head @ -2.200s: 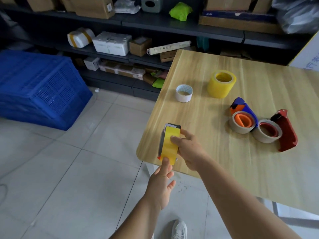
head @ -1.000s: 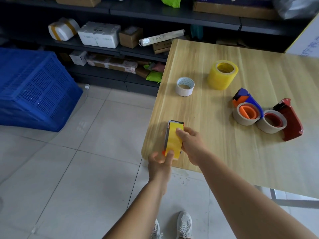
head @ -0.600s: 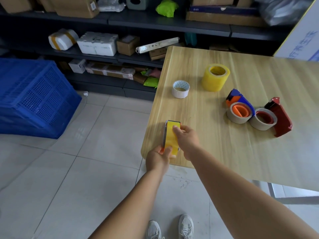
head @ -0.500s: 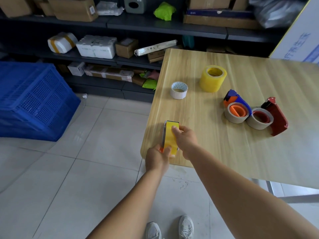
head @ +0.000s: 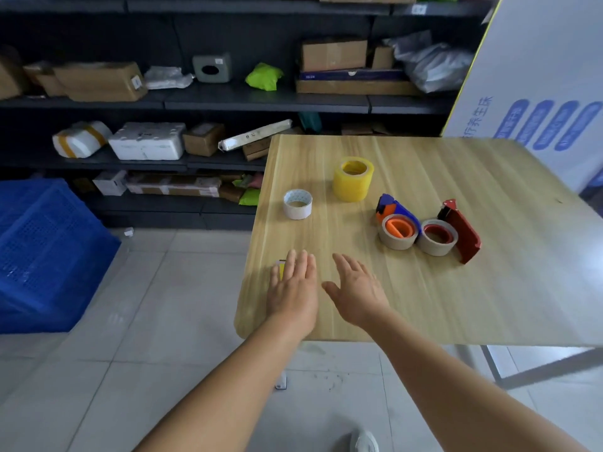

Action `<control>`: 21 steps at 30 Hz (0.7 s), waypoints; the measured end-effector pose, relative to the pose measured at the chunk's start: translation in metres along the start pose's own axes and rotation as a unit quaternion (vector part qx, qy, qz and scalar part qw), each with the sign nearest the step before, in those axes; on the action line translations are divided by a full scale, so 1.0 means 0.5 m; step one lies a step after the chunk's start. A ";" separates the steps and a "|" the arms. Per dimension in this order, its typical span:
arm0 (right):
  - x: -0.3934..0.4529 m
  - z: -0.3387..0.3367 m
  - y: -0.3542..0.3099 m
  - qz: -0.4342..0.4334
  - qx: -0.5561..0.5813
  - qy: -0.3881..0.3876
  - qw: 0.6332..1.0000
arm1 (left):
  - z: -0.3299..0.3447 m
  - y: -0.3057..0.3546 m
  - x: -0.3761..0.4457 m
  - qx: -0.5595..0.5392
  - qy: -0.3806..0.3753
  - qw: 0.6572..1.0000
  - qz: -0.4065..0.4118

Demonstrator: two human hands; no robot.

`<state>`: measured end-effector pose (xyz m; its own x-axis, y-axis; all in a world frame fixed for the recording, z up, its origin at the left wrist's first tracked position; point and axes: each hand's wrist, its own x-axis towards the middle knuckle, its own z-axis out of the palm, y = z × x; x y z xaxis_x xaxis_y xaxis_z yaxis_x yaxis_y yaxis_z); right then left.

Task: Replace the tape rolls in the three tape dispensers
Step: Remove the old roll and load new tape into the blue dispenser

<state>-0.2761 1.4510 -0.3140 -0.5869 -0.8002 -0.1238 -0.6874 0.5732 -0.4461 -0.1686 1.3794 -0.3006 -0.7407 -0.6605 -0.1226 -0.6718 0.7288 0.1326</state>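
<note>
The table carries everything: a yellow roll stands toward the far edge, a white roll sits near the left edge, and a blue dispenser and a red dispenser lie side by side toward the right edge, each with a pale roll on its hub. A third dispenser, only a yellow sliver of it visible, sits close to the near left corner, mostly hidden under the left hand

The risk, as I judge it, lies at that corner: the third dispenser is so near the left edge that a careless nudge from the hand over it could send it onto the floor. Reaching for the far rolls could also drag a forearm across it

The left hand hovers flat over that dispenser, fingers straight and close together; whether they touch it cannot be told. The right hand is over bare table just beside the left, fingers straight and slightly spread, thumb out, holding nothing
</note>
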 end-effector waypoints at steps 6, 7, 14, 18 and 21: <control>0.036 -0.066 0.124 0.024 -0.020 0.024 0.999 | 0.003 0.106 0.087 0.024 -0.024 0.997 0.063; 0.047 -0.076 0.148 0.027 -0.024 0.026 0.999 | 0.005 0.126 0.107 0.024 -0.025 0.997 0.069; 0.154 -0.149 0.306 0.027 -0.032 0.016 0.999 | 0.027 0.262 0.255 0.028 -0.066 0.995 0.065; 0.217 -0.171 0.368 0.018 -0.036 -0.018 0.999 | 0.047 0.316 0.320 0.016 -0.095 0.994 0.061; 0.258 -0.175 0.400 0.009 -0.035 -0.037 0.999 | 0.067 0.336 0.351 0.011 -0.123 0.991 0.053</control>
<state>-0.5267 1.4778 -0.3419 -0.5675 -0.7995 -0.1969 -0.7076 0.5958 -0.3798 -0.4114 1.3916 -0.3330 -0.7830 -0.5175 -0.3450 -0.5876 0.7974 0.1374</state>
